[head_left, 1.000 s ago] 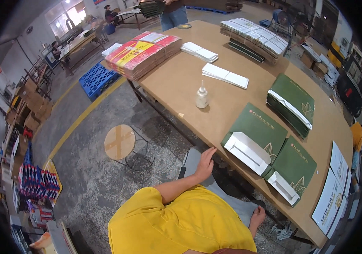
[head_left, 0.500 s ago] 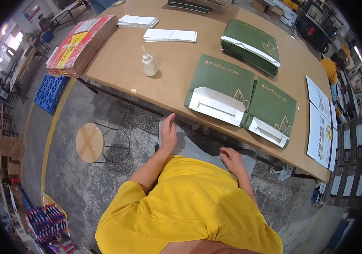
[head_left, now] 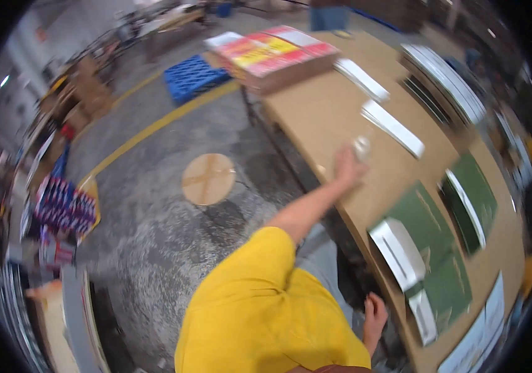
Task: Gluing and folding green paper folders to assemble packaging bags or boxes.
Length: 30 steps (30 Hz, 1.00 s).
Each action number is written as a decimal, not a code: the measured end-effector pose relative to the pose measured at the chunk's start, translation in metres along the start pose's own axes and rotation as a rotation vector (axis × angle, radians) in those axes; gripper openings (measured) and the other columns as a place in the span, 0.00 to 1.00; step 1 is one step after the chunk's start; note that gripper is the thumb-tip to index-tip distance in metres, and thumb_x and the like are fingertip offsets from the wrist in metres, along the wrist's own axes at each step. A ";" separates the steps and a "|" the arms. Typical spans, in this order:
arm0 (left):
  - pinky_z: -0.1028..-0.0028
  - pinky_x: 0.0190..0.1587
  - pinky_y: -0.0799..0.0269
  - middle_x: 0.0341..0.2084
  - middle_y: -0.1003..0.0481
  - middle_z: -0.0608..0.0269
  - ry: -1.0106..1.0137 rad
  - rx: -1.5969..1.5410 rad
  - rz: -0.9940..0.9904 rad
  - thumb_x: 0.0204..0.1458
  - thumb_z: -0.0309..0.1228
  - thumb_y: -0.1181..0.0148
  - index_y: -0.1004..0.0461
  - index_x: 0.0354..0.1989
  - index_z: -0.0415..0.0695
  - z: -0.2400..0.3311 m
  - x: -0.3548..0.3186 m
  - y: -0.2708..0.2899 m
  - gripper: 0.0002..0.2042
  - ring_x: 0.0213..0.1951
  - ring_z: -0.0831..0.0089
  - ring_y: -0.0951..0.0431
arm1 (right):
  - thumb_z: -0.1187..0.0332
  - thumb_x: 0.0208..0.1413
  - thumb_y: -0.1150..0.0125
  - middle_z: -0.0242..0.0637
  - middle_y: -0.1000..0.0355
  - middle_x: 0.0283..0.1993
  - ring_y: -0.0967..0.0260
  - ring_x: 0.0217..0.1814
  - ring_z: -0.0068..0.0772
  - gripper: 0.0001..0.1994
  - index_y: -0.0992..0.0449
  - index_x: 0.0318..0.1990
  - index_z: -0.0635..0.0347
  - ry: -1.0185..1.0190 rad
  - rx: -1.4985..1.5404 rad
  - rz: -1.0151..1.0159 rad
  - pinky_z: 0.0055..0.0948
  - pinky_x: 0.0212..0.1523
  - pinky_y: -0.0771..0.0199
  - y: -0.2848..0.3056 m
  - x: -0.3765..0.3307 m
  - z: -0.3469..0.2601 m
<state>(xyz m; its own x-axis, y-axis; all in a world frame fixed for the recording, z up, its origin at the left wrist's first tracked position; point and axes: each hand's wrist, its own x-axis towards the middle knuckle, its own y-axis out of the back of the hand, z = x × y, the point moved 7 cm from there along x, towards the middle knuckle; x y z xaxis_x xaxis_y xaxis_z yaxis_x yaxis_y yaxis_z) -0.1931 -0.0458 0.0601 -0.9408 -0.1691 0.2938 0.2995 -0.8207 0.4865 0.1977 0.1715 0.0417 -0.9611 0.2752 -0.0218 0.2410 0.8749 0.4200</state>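
Note:
My left arm stretches over the brown table, and my left hand (head_left: pixel 348 166) is at the small whitish squeeze bottle (head_left: pixel 360 148). Motion smears its fingers, so whether they are closed on the bottle I cannot tell. My right hand (head_left: pixel 375 317) hangs low beside the table's edge, its fingers loosely bent and apart, with nothing visible in it. Between the two hands, green folders with white flaps (head_left: pixel 396 252) lie along the near edge. Past the bottle are bundles of white paper strips (head_left: pixel 393 128).
A red-and-yellow packed stack (head_left: pixel 272 56) sits at the table's far left end. Behind the folders is a green stack (head_left: pixel 474 193), with white printed sheets (head_left: pixel 477 336) nearer me. A round stool (head_left: pixel 209 179) and a blue plastic pallet (head_left: pixel 194 78) stand on the floor.
My view has turned left. My left hand has risen from my lap and reached out to the bottle on the table. The right hand stays low, near the table's edge.

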 end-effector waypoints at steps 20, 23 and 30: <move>0.69 0.48 0.31 0.40 0.27 0.57 -0.001 -0.522 -0.393 0.40 0.29 0.32 0.36 0.50 0.38 0.057 -0.105 0.071 0.27 0.43 0.68 0.26 | 0.69 0.55 0.42 0.40 0.27 0.47 0.29 0.47 0.30 0.17 0.30 0.52 0.64 -0.200 0.420 -0.110 0.26 0.48 0.30 -0.038 0.025 -0.029; 0.70 0.50 0.33 0.42 0.28 0.58 -0.095 -0.477 -0.663 0.38 0.30 0.30 0.36 0.52 0.38 0.095 -0.179 0.070 0.30 0.46 0.68 0.27 | 0.68 0.54 0.40 0.43 0.35 0.57 0.35 0.57 0.33 0.26 0.39 0.60 0.63 -0.218 0.756 -0.075 0.29 0.54 0.33 -0.039 0.015 -0.034; 0.69 0.49 0.33 0.44 0.31 0.55 -0.226 -0.426 -0.967 0.36 0.34 0.28 0.36 0.51 0.38 0.120 -0.277 0.038 0.32 0.47 0.63 0.30 | 0.69 0.47 0.37 0.39 0.47 0.65 0.50 0.68 0.34 0.41 0.53 0.68 0.56 -0.139 1.322 -0.035 0.32 0.66 0.49 -0.032 0.002 -0.043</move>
<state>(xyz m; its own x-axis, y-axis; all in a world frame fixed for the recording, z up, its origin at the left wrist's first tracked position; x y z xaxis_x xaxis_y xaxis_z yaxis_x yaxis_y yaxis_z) 0.0980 0.0354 0.0964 -0.6851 0.7208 0.1050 -0.6751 -0.6825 0.2802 0.1824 0.1268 0.0675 -0.9669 0.2138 -0.1391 0.2410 0.5868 -0.7730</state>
